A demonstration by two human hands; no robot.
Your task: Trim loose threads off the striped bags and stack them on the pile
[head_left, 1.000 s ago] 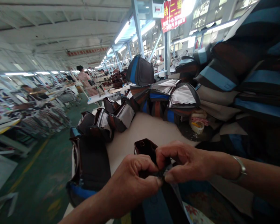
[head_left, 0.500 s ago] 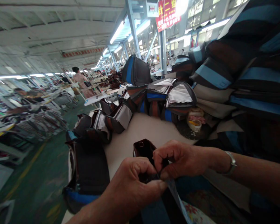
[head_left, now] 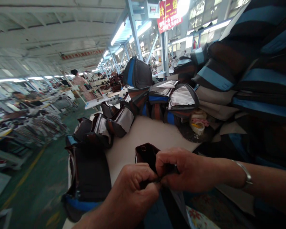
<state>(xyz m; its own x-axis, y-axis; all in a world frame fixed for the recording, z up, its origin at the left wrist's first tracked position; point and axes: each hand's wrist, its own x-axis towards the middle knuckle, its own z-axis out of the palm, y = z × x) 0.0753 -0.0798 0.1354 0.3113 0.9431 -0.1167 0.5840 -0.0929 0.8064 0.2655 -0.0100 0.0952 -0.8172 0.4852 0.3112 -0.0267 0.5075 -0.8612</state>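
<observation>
A dark bag piece (head_left: 168,203) with a blue stripe stands upright close in front of me, its brown-lined opening showing a small metal fitting. My left hand (head_left: 135,190) pinches the edge of this piece between thumb and fingers. Right beside it, thumb and fingers of my right hand (head_left: 186,170) press on the same edge, the two hands' fingertips almost touching. Whatever small part may lie between the fingertips is hidden. A metal bracelet (head_left: 245,171) sits on my right wrist.
More bag pieces (head_left: 92,171) lie along the left edge of the pale table (head_left: 143,136), others (head_left: 183,97) at its back. A tall pile of blue-striped bags (head_left: 264,76) rises at right. A small tub (head_left: 197,127) stands near it. A person (head_left: 81,84) is beyond an aisle.
My right hand has turned slightly, and its wrist sits a little lower and farther right. The left thumb has drawn back to the left. Both hands still grip the edge.
</observation>
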